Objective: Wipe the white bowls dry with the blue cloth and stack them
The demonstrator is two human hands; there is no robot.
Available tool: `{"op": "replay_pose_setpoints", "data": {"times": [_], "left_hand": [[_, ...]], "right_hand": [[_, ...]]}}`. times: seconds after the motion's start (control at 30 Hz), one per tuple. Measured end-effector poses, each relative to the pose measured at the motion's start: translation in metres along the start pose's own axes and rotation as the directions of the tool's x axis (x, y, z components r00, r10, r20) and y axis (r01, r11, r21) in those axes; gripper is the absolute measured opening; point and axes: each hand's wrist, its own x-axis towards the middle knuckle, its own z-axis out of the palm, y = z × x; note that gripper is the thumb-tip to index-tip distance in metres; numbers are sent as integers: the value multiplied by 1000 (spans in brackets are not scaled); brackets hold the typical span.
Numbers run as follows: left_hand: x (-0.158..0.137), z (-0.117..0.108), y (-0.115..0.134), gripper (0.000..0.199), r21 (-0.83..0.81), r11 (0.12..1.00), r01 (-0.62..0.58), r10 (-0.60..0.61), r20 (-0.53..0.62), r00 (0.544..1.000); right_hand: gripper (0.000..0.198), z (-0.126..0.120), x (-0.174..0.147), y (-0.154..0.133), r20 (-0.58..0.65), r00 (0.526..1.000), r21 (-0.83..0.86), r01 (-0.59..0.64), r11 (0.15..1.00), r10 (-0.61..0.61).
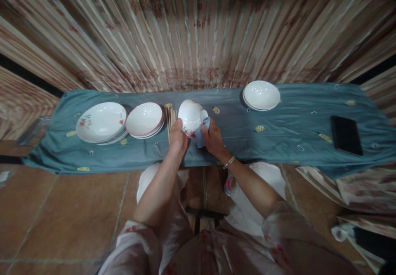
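Tilted on its side above the cloth-covered table is a white bowl (191, 116) with red flowers, its foot turned to the right. My left hand (178, 137) is closed on the bowl's left edge. In my right hand (213, 138) is a blue cloth (200, 138), pressed against the bowl near its foot. Just left of the bowl lie several chopsticks (171, 120), partly hidden behind my left hand. Next to them stands a stack of red-rimmed bowls (144, 119), and further left a stack of flowered plates (101, 121).
A blue-green tablecloth (229, 143) with yellow pineapples covers the long, narrow table. At the back right sit stacked white bowls (261, 95). A dark flat object (346, 135) lies near the right end. A pleated curtain (198, 31) hangs close behind the table.
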Motion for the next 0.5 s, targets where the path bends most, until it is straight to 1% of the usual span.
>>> {"op": "replay_pose_setpoints", "data": {"times": [0.17, 0.37, 0.5], "left_hand": [[0, 3, 2, 34, -25, 999, 28, -29, -15, 999], [4, 4, 4, 37, -61, 997, 44, -49, -79, 996], [6, 4, 5, 38, -78, 995, 57, -63, -84, 994]], "right_hand": [[66, -1, -4, -3, -5, 1000, 11, 9, 1000, -9], [69, 5, -14, -5, -5, 996, 6, 84, 996, -84], [68, 9, -19, -2, 30, 994, -38, 110, 993, -109]]}}
